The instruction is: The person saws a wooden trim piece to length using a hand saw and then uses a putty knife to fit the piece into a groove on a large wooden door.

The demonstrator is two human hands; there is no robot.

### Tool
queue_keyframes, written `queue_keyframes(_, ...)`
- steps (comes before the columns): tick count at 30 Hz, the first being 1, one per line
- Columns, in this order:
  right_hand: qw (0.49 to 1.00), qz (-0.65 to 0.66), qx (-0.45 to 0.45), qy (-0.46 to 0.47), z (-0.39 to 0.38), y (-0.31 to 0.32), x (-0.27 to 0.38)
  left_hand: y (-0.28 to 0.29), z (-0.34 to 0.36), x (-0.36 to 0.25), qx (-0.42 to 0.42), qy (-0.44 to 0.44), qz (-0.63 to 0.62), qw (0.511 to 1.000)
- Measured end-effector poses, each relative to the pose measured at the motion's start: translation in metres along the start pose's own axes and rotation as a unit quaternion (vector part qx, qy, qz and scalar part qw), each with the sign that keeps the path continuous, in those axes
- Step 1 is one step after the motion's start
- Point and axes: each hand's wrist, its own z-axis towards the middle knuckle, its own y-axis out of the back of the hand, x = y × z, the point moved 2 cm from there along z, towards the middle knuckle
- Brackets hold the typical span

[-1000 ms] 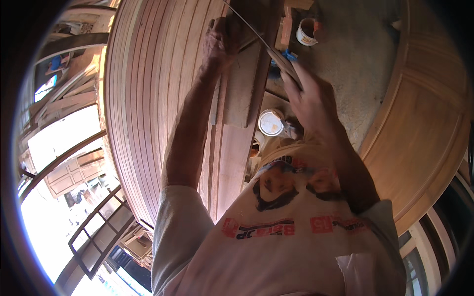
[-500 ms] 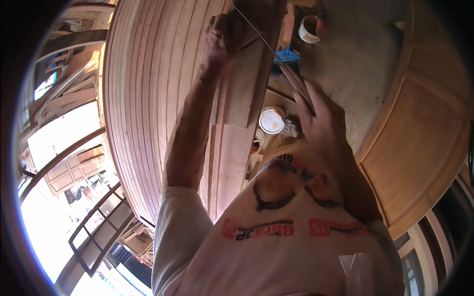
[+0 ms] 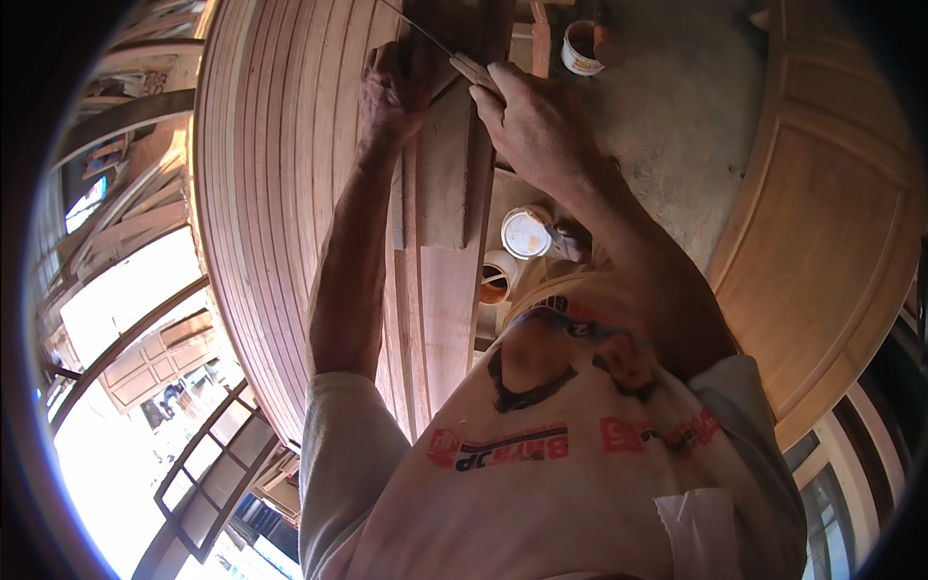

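My right hand (image 3: pixel 532 126) is closed around the pale, flat grip of a long thin tool (image 3: pixel 474 77), whose narrow shaft runs up and left past the top edge. My left hand (image 3: pixel 391 97) has curled fingers at a dark area on a wooden board (image 3: pixel 445 193); what they grip is too dark to make out. The tool's shaft passes just above and right of that hand. The board lies along a wide surface of many parallel wood strips (image 3: pixel 261 193), beside a long pale plank (image 3: pixel 445 338).
A white container (image 3: pixel 580 58) stands on the floor at the upper right. A lidded pail (image 3: pixel 525 234) and an open one (image 3: pixel 495 282) sit below the board. A panelled wooden door (image 3: pixel 822 280) curves along the right, and a window frame (image 3: pixel 208 464) leans at lower left.
My right hand has moved forward and left with the tool, closer to my left hand. The blue brush is no longer visible. The view has shifted slightly.
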Motion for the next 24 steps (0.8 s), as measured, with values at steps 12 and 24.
queue_keyframes(12, 0.986, 0.119, -0.014, -0.118, -0.096, 0.096, -0.008, 0.0, -0.007, 0.003, -0.022, 0.046, 0.027, 0.998)
queue_keyframes(24, 0.992, 0.113, 0.01, -0.059, -0.112, 0.067, -0.014, 0.062, -0.188, -0.056, -0.039, 0.215, 0.003, 0.976)
